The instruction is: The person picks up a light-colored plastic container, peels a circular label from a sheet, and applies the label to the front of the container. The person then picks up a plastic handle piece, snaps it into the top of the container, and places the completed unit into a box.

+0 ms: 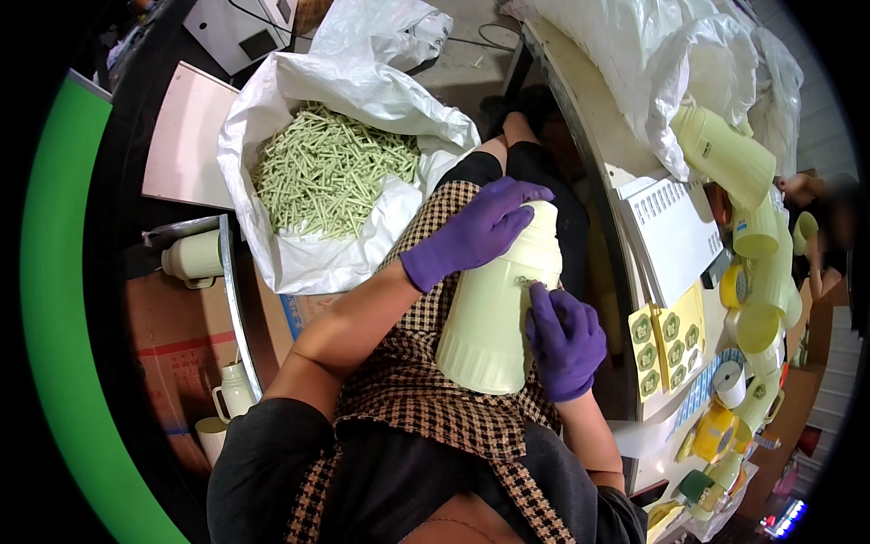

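Observation:
A pale yellow-green thermos flask (485,317) lies tilted across my lap, its narrower ribbed neck pointing away from me. My left hand (476,231), in a purple glove, is wrapped over that neck end and steadies it. On the flask's upper side is a small greyish emblem or sticker (525,282). My right hand (568,340), also gloved in purple, has its fingers curled against the flask's right side, the fingertips right beside the emblem. Whether anything is pinched in them is hidden. Below the flask lies my checked brown apron (399,381).
A white sack (290,258) of short pale green sticks stands ahead on the left. Along the table (580,63) on my right are a spiral-bound pad (666,236), yellow sticker sheets (681,335), tape rolls (716,431) and several flasks (725,154). Another person's hand (802,189) shows at far right.

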{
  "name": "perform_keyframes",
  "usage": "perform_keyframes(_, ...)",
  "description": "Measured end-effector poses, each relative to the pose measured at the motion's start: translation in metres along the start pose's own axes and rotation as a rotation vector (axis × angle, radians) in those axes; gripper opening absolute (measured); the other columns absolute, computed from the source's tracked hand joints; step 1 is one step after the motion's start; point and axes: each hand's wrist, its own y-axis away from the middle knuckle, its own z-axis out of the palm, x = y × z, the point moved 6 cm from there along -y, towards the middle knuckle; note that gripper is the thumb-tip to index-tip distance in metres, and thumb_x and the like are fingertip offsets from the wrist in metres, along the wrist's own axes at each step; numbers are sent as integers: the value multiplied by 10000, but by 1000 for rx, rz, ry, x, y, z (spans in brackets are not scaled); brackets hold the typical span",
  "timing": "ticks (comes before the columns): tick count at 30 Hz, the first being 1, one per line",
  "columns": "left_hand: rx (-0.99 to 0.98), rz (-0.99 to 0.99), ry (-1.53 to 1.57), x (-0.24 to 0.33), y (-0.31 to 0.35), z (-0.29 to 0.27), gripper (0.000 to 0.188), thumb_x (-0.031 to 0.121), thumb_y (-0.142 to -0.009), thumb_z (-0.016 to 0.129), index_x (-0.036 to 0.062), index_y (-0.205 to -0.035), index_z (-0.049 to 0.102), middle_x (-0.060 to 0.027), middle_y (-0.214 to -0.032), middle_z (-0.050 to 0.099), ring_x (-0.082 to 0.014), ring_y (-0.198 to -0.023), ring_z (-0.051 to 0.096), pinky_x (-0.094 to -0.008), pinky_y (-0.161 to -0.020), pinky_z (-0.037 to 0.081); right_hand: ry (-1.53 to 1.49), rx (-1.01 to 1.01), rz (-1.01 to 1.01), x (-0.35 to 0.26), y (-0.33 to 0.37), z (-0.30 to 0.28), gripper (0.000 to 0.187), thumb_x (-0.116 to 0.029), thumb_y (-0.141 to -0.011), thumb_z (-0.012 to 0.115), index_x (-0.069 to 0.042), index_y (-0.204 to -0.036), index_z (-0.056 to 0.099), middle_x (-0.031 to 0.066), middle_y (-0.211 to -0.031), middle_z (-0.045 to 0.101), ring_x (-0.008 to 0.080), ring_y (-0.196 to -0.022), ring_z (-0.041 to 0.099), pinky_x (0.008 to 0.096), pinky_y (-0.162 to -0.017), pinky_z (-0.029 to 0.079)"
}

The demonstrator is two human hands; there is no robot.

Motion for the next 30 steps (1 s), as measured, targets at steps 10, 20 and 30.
perform_keyframes(10, -9, -34, 1, -5, -2, 4, 328, 82, -1017, 556, 18, -1334, 604, -137, -1264, 627, -288, -1190, 582, -381, -1057, 444, 94, -31, 1, -6, 3, 3, 496, -175, -826, 769, -228, -1311, 687, -17, -1000, 607, 160, -738, 573, 310, -593, 476)
perform_keyframes(20, -364, -145, -132, -8, 10, -3, 1239, 319, -643, 950, 111, -1629, 230, -218, -1496, 391, -379, -1409, 390, -433, -1187, 335, 465, -410, 78, 30, 20, 8, 693, -43, -892, 591, -409, -1475, 511, 45, -893, 518, 227, -705, 577, 357, -500, 507)
perform_keyframes(30, -162, -317, 214, -59, 34, -10, 890, 207, -840, 800, 51, -1586, 341, -162, -1610, 367, -291, -1495, 337, -381, -1233, 259, 268, -47, 118, 173, -9, -42, 666, -410, -896, 740, -126, -1466, 542, 231, -1386, 569, 422, -1262, 556, 488, -1034, 468)
